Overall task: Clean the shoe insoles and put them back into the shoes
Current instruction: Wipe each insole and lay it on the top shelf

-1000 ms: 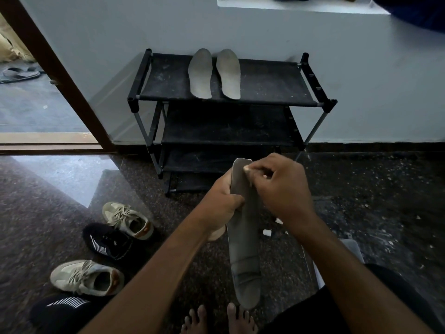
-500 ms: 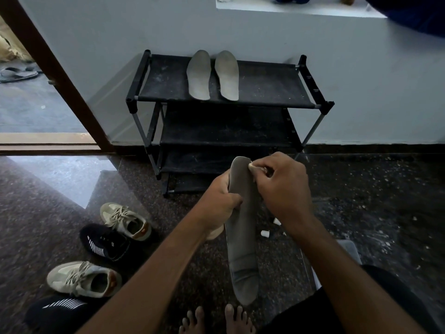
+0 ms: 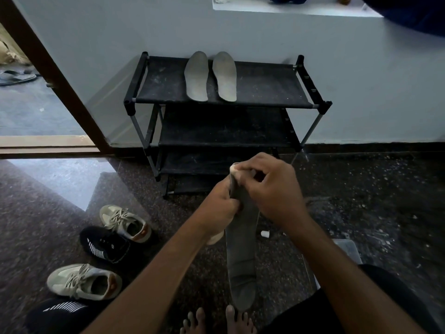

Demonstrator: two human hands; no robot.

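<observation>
A long grey insole [image 3: 242, 256] hangs upright in front of me, its lower end near my bare feet. My left hand [image 3: 220, 204] grips its upper part from the left side. My right hand [image 3: 269, 186] pinches a small pale wipe [image 3: 234, 168] against the insole's top end. Two more grey insoles [image 3: 197, 77] [image 3: 225, 75] lie side by side on the top shelf of the black shoe rack [image 3: 265, 88]. On the floor at left sit two beige sneakers [image 3: 125, 222] [image 3: 83, 282] and two black sneakers [image 3: 106, 244] [image 3: 60, 314].
The rack stands against a pale wall. An open doorway with a brown frame [image 3: 55, 75] is at the left, with sandals [image 3: 16, 77] outside. A small white cap [image 3: 265, 234] lies on the dark speckled floor. A clear bin [image 3: 344, 251] sits by my right leg.
My right hand with the wipe slid from the right side of the insole's top towards its top-left edge. The left hand kept its grip; the insole stayed nearly still.
</observation>
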